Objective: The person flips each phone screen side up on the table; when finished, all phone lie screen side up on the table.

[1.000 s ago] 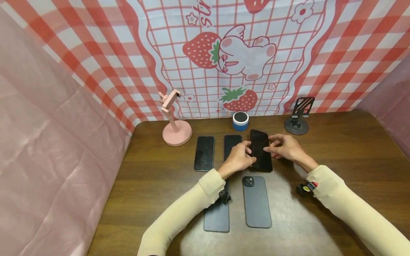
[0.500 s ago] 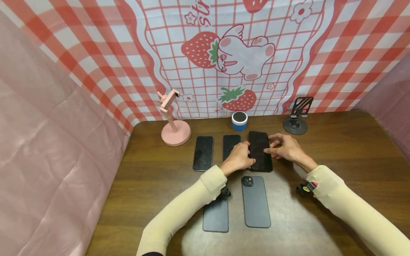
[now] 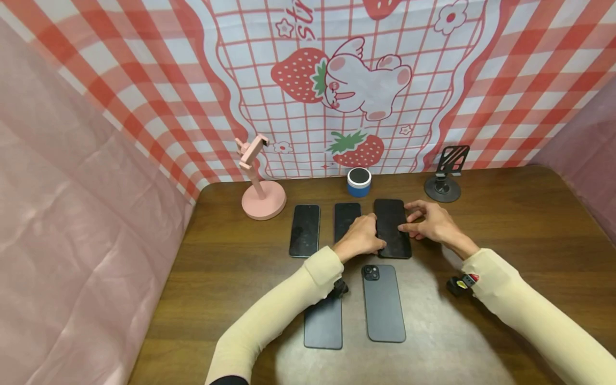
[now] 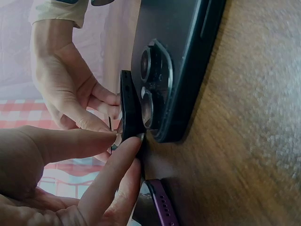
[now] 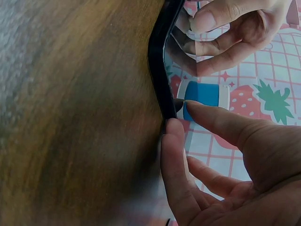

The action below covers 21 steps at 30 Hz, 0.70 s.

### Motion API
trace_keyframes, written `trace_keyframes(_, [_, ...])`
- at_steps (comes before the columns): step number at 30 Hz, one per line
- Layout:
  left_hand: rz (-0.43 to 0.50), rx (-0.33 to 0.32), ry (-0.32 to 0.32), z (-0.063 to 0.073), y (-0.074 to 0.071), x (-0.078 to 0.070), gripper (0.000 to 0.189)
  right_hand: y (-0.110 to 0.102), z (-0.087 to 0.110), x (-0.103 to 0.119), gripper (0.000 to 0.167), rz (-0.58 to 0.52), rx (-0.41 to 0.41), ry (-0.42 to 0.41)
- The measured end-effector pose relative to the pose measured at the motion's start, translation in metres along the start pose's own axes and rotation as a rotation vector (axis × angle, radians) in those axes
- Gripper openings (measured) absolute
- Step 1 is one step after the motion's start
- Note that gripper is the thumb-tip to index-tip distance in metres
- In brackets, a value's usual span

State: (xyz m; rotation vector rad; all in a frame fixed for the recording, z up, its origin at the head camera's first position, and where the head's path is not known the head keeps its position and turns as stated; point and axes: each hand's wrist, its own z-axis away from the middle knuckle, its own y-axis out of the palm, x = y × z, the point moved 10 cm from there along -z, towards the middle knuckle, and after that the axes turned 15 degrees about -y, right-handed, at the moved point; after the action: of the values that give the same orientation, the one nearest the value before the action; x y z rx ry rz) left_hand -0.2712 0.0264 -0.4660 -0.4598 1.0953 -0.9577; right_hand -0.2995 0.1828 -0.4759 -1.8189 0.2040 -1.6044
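A black smartphone (image 3: 392, 227) lies screen up at the right end of the back row, close over the table. My left hand (image 3: 361, 235) pinches its left edge between thumb and fingers, and my right hand (image 3: 430, 222) pinches its right edge. In the right wrist view, thumb and fingertips meet at the rim of the black smartphone (image 5: 160, 61), the thumb on the screen side. Partly covered by my left hand is a purple-edged smartphone (image 3: 347, 216). Nearer me, a grey smartphone (image 3: 386, 307) lies back up, its cameras showing.
Another dark smartphone (image 3: 305, 231) lies at left; a grey phone (image 3: 323, 325) shows partly under my left sleeve. Along the back stand a pink phone stand (image 3: 263, 200), a blue and white round canister (image 3: 359, 184) and a black folding stand (image 3: 443, 188). A checked cloth (image 3: 308, 149) hangs behind.
Held in both hands, the black smartphone has gone from tilted and slightly turned to flatter and straighter, in line with the row. Both hands have barely shifted.
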Motion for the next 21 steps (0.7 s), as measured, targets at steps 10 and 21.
trace_keyframes(10, [0.086, 0.049, -0.029, 0.001, 0.004, 0.003, 0.074, -0.001, 0.001, 0.002, 0.065, 0.008, 0.006, -0.003])
trace_keyframes(21, [0.068, 0.019, 0.064, 0.017, -0.007, 0.006, 0.083, -0.007, 0.008, 0.009, 0.068, 0.079, -0.001, -0.021])
